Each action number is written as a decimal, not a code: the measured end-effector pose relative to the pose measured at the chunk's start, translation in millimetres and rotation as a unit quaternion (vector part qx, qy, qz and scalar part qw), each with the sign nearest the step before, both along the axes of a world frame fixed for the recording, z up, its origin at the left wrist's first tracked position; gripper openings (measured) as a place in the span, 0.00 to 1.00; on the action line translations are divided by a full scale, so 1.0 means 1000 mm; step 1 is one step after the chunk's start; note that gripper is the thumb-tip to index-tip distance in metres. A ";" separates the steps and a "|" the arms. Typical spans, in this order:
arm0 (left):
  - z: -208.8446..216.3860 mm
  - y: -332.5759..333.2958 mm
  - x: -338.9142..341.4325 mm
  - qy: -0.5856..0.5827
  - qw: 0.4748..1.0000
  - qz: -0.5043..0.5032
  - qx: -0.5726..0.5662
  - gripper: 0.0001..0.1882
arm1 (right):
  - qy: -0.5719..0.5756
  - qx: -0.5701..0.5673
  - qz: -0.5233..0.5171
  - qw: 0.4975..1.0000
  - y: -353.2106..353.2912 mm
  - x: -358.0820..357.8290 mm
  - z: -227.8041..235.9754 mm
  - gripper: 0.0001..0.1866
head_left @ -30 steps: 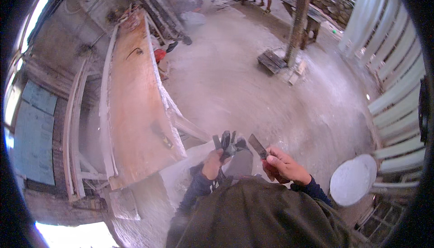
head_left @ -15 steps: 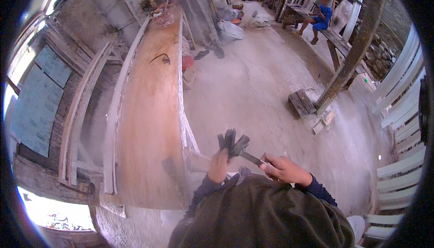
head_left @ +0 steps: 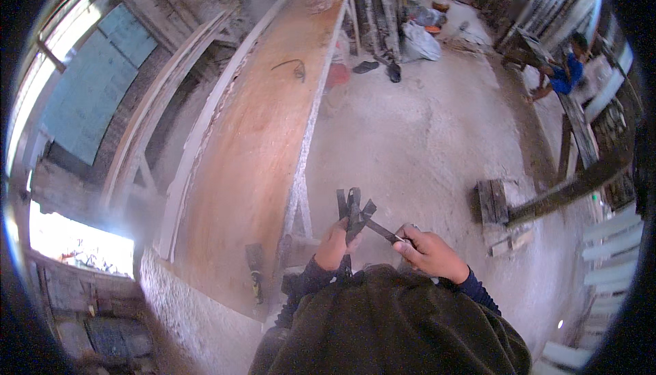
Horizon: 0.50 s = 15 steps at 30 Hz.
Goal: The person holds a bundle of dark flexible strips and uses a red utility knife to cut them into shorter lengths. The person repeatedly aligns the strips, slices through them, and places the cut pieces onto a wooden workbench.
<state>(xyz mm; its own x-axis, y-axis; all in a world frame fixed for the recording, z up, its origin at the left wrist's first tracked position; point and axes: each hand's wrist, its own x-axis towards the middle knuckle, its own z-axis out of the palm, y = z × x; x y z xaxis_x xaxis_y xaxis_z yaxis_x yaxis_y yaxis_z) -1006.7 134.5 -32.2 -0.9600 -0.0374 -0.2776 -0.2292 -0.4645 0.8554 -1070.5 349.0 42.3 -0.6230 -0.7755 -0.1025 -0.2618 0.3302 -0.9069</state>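
My left hand (head_left: 331, 246) is closed around a bundle of dark flat strips (head_left: 354, 212), whose ends fan out above the fingers. From the bundle one dark strip (head_left: 380, 229) runs across to my right hand (head_left: 432, 255), which pinches its far end. Something small and pale shows at the right fingertips, too small to name. To the left of my left hand, a scraper (head_left: 255, 266) with a broad dark blade and a black and yellow handle lies on the long wooden table (head_left: 236, 163).
A thin black cord (head_left: 298, 69) lies farther up the table. A wooden block (head_left: 492, 201) stands beside a slanting post (head_left: 574, 194) at right. Beyond it, a person in blue (head_left: 567, 74) sits on a bench. Dark shoes (head_left: 393, 73) and a white sack (head_left: 420, 42) lie on the floor.
The view has swung, so the table and floor things sit farther right and the scraper's handle shows. Both hands keep hold of the strips, and the bundle is turned slightly.
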 end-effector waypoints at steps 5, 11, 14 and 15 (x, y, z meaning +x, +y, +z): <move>0.007 0.021 -0.048 -0.013 0.999 0.031 -0.043 0.16 | 0.037 -0.003 0.067 0.997 0.009 -0.079 0.002 0.13; 0.006 0.056 -0.092 -0.093 0.975 0.134 -0.154 0.14 | 0.012 -0.008 0.134 0.991 0.026 -0.162 0.018 0.14; -0.116 0.048 -0.114 0.152 0.775 0.194 -0.581 0.13 | 0.004 -0.055 0.191 0.980 0.029 -0.190 0.004 0.12; -0.157 0.049 -0.121 0.187 0.711 0.206 -0.646 0.14 | -0.024 -0.057 0.208 0.976 0.031 -0.199 0.001 0.12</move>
<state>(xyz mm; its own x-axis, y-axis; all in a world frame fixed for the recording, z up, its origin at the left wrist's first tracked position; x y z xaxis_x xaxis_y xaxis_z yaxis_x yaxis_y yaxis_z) -1127.9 183.2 -189.1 -0.7918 -0.3280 0.5152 0.0543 0.8024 0.5943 -1269.1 379.8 43.4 -0.2475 -0.9686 -0.0223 -0.3075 0.1004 -0.9463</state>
